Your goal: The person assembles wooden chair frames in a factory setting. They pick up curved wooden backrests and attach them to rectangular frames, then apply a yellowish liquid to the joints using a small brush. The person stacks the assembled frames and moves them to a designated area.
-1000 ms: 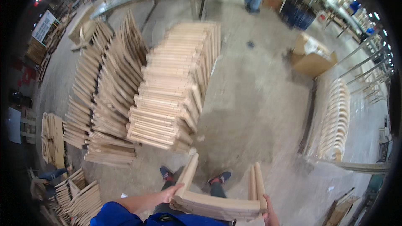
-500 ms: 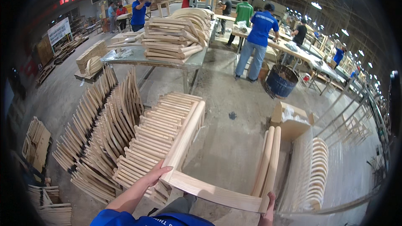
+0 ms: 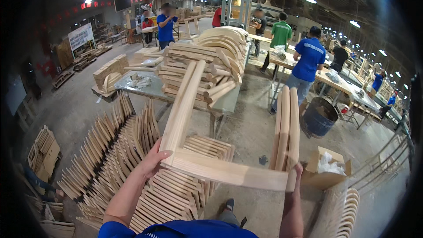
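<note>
A U-shaped pale wood chair frame (image 3: 229, 167) is held out in front of me, its crossbar near me and its long posts pointing away. My left hand (image 3: 155, 156) grips the left corner, with the thumb on top of the wood. At the right corner, my right hand (image 3: 297, 176) is wrapped around the outer side, its fingers partly hidden. Side-by-side posts (image 3: 286, 128) with rounded ends extend from the right corner. Whether more than one frame is stacked together, I cannot tell. Beneath the left corner stands a row of similar wooden frames (image 3: 169, 198).
Slim curved wood pieces (image 3: 108, 150) stand in rows at the left. Ahead, a table (image 3: 147, 87) bears a pile of chair parts (image 3: 194, 68). To the right are an open carton (image 3: 326, 167), a dark blue drum (image 3: 319, 117) and wrapped curved parts (image 3: 348, 216). Co-workers (image 3: 306, 61) stand at benches beyond.
The chair frame has been lifted with both hands, away from the row of frames on the floor. My view has tilted upward and shifted left.
</note>
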`<state>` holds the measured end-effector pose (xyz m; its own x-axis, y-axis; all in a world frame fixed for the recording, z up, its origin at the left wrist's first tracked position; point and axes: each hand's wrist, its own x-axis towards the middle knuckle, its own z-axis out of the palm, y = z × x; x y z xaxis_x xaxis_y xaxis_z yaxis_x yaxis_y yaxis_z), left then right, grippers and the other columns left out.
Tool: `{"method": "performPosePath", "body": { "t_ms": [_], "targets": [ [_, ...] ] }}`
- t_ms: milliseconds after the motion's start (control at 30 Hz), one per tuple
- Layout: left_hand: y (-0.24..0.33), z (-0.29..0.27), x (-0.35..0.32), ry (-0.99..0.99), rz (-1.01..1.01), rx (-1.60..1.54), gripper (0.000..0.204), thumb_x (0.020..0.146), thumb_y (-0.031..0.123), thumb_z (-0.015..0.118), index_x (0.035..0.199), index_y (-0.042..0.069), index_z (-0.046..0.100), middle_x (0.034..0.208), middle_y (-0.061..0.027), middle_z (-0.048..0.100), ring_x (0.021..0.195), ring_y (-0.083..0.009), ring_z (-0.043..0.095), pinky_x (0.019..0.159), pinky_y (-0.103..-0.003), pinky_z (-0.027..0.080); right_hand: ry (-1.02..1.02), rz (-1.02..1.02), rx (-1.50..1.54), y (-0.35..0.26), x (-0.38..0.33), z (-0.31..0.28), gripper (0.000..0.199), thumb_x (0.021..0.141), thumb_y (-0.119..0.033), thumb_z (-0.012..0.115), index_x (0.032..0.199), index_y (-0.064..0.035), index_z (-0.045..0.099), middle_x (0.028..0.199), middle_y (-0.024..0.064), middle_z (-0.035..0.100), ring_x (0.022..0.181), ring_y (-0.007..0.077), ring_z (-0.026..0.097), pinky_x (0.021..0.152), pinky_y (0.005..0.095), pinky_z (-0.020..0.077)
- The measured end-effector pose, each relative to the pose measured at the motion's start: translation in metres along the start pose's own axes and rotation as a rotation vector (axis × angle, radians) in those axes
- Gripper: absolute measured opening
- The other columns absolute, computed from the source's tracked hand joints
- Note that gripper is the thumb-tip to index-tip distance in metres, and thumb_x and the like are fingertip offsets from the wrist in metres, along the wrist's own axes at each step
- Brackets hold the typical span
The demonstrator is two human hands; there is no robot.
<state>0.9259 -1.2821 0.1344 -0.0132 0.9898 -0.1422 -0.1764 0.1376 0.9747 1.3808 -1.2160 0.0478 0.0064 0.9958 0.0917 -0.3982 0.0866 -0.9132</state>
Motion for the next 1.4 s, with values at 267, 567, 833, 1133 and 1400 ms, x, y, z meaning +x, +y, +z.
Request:
{"method": "performPosePath", "body": {
  "t_ms": [267,567,833,1133,1400],
  "targets": [
    [0.143,-0.016,0.208,0.331,0.205,0.136,0.072,0.076,0.054,0.052,0.133,0.017,0.029,0.118,-0.0109,0.047,0.103,-0.0292,0.05,0.076,-0.049,0.044,-0.356,0.058,0.264,-0.051,0.332,0.133,0.067,0.081,-0.055,0.046,0.123,-0.0028,0.042,0.111,0.0117,0.054,0.101,0.0236,0.054,0.085,0.036,0.0448],
    [0.292,-0.091,0.442,0.45,0.003,0.171,0.087,0.065,0.069,0.055,0.132,0.017,0.034,0.132,-0.0167,0.036,0.119,-0.0396,0.035,0.085,-0.063,0.031,-0.339,0.221,0.346,-0.046,0.605,0.254,0.061,0.076,-0.049,0.06,0.119,-0.009,0.048,0.111,0.0075,0.055,0.101,0.0225,0.054,0.085,0.0377,0.0452],
    [0.279,-0.11,0.594,0.691,0.063,0.902,0.073,0.074,0.062,0.049,0.134,0.023,0.033,0.142,-0.0093,0.025,0.126,-0.0437,0.021,0.094,-0.067,0.019,-0.236,0.077,-0.178,-0.008,0.721,0.335,0.053,0.074,-0.044,0.056,0.119,-0.0159,0.051,0.119,0.0092,0.051,0.112,0.0268,0.044,0.091,0.0423,0.0348],
    [0.179,-0.086,0.602,0.765,0.171,1.527,0.069,0.084,0.058,0.035,0.141,0.026,0.016,0.148,-0.005,0.005,0.133,-0.0405,0.003,0.1,-0.065,0.006,-0.399,-0.087,-0.417,0.008,0.746,0.352,0.046,0.082,-0.033,0.052,0.117,-0.0034,0.054,0.12,0.0121,0.05,0.11,0.0208,0.046,0.09,0.031,0.0374],
    [-0.06,-0.079,0.397,0.598,0.457,1.377,0.049,0.085,0.038,0.049,0.128,0.016,0.04,0.14,-0.0146,0.022,0.132,-0.0403,0.009,0.1,-0.064,0.011,-0.001,-0.18,-0.48,0.181,0.559,0.113,0.05,0.09,-0.028,0.048,0.127,0.0038,0.037,0.13,0.016,0.037,0.115,0.025,0.042,0.092,0.0378,0.037]
  ]
}}
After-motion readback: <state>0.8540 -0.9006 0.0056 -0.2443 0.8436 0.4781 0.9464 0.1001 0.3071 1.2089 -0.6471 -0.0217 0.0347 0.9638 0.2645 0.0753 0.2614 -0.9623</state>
